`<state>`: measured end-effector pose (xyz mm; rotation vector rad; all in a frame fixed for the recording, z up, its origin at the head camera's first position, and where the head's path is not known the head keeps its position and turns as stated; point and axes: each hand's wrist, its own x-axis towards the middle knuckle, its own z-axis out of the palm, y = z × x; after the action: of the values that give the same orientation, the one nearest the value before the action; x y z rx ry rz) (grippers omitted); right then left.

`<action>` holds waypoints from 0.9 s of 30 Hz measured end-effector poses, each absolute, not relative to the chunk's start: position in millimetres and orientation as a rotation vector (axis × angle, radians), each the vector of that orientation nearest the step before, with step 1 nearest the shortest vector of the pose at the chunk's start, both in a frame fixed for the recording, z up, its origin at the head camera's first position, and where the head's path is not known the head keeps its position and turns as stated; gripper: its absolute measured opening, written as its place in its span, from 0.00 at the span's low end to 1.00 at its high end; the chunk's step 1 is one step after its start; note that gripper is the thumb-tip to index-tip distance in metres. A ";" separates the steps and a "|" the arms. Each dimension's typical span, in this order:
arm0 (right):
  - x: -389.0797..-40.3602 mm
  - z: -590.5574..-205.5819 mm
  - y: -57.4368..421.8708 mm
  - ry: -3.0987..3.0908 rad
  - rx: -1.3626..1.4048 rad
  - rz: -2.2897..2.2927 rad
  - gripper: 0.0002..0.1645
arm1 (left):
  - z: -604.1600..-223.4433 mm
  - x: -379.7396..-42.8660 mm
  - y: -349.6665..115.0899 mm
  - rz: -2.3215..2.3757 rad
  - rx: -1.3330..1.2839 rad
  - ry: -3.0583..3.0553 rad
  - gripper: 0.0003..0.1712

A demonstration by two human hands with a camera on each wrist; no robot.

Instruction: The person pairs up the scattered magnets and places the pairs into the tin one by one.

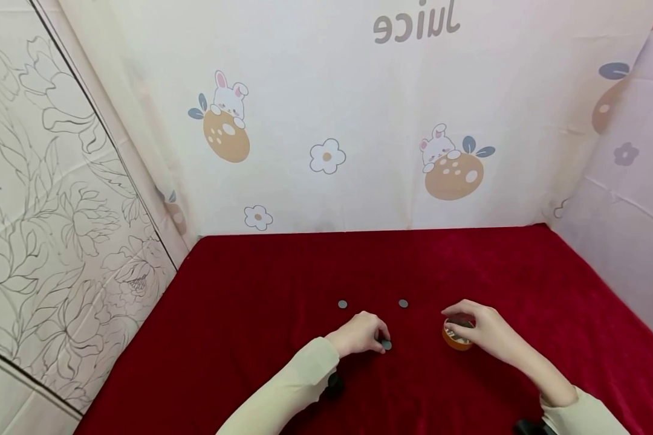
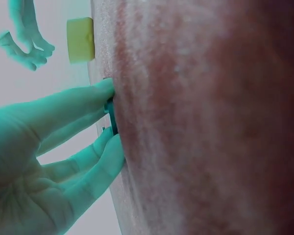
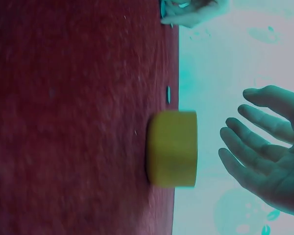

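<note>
My left hand (image 1: 361,334) reaches down to the red cloth and pinches a small round grey disc (image 1: 387,345) between thumb and fingers. In the left wrist view the fingertips meet the disc's edges (image 2: 113,117) close to the cloth. My right hand (image 1: 487,329) hovers over a small round orange tub (image 1: 457,345), its fingers spread and loosely bent. The right wrist view shows a gap between that hand (image 3: 269,147) and the tub (image 3: 172,149), with nothing in the fingers. Some pale and dark contents show inside the tub; what they are I cannot tell.
Two more grey discs lie farther back on the cloth, a left one (image 1: 343,304) and a right one (image 1: 403,304). A printed white curtain (image 1: 326,193) hangs behind the red-covered table (image 1: 250,272), with patterned panels at both sides.
</note>
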<state>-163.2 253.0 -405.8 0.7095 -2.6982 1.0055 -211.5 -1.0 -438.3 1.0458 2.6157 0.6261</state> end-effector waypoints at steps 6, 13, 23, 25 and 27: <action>-161.6 -402.9 264.5 -2.693 0.674 0.908 0.12 | -438.0 -212.3 -1.5 0.641 1.004 2.612 0.08; -161.4 -407.1 276.6 -2.750 0.619 0.956 0.17 | -436.5 -214.7 -1.6 0.697 1.014 2.583 0.08; -163.7 -410.8 288.6 -2.825 0.620 1.020 0.23 | -431.6 -216.0 5.5 0.814 1.077 2.545 0.07; -164.0 -411.7 290.3 -2.845 0.614 1.053 0.24 | -431.9 -216.4 7.5 0.831 1.091 2.544 0.07; -164.2 -412.3 291.5 -2.867 0.613 1.099 0.26 | -432.7 -216.8 9.7 0.854 1.095 2.539 0.07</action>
<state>-164.2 291.5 -412.3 0.6125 -2.8669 1.0995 -216.8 9.7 -432.7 1.0954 2.5395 0.8544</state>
